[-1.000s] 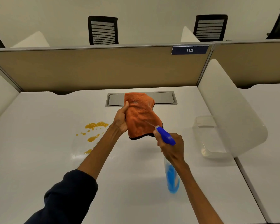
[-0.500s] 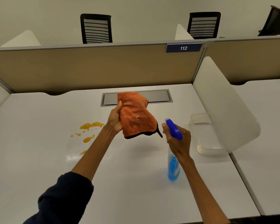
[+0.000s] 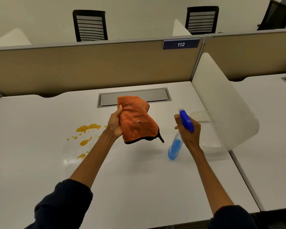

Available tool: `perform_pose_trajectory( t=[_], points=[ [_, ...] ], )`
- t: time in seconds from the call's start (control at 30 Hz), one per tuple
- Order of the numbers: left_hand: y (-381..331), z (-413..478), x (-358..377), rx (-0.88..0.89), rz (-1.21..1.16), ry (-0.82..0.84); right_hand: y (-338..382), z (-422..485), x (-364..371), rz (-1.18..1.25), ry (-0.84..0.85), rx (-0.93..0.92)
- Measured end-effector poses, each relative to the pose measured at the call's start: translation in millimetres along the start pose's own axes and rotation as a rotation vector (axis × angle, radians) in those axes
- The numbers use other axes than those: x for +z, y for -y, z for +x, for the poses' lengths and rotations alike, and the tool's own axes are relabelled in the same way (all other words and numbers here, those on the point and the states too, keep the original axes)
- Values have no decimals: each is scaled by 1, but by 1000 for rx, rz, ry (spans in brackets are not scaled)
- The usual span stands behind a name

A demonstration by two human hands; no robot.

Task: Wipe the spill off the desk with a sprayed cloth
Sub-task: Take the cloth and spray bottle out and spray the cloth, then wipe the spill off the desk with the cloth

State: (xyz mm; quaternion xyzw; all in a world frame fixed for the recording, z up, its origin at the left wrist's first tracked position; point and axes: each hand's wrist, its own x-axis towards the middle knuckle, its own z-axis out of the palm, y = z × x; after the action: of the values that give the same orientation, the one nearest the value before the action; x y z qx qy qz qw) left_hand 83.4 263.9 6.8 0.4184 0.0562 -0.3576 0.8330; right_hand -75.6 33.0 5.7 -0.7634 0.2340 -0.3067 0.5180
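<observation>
White desk (image 3: 139, 187), orange spill (image 3: 87, 129); fingers gripping cloth (image 3: 136, 119), spray bottle (image 3: 180, 134).

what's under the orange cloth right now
The orange cloth hangs from the left hand above bare white desk and its shadow. It hides part of the grey hatch.
</observation>
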Motion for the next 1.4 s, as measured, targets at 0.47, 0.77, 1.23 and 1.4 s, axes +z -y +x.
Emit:
perform_pose_trajectory(
  t=[0.47, 0.77, 1.23, 1.4],
  points=[
    [-11, -8, -7, -24, 3, -45, 15, -26, -32, 154, -61, -25],
    [-22, -21, -24, -33, 34, -5, 81, -39, 20, -36, -202, -379],
    [-70, -74, -102, -70, 65, 95, 88, -99, 171, 71, 104, -78],
    [-76, -101, -147, -72, 25, 73, 73, -121, 210, 132, 199, 281]
  ],
)
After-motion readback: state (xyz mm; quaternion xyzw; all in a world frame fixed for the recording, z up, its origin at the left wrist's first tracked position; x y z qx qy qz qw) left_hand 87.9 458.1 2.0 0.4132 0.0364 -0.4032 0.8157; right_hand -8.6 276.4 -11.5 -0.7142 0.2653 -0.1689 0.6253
